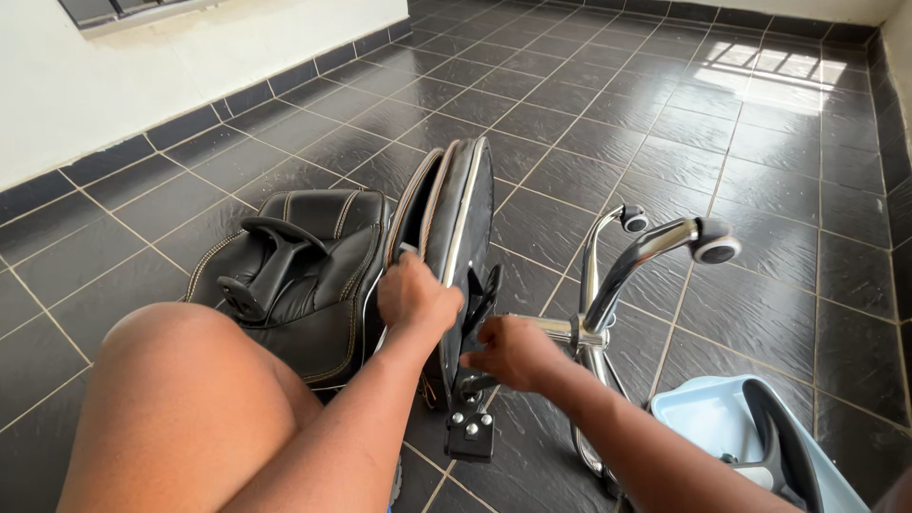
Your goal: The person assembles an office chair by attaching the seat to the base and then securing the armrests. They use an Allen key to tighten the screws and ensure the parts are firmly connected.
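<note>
Dark glossy floor tiles (pixel 589 95) lie open far and right. One black padded leather backrest (pixel 313 275) lies left; left hand (pixel 415 296) grips one upended black seat's (pixel 456 237) edge, right hand (pixel 513 353) closed at its underside near one chrome wheeled base (pixel 617 275); two castors show.

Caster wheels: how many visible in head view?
2. One caster on the farther chrome leg tip, one caster on the nearer leg tip, right of the seat. Others may be hidden.

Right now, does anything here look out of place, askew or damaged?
Yes: an office chair lies dismantled on the tiled floor. The black seat stands on its edge, gripped by the left hand; the right hand is at its underside mechanism. The chrome wheeled base lies tipped sideways, and the backrest lies flat. No breakage shows.
</note>
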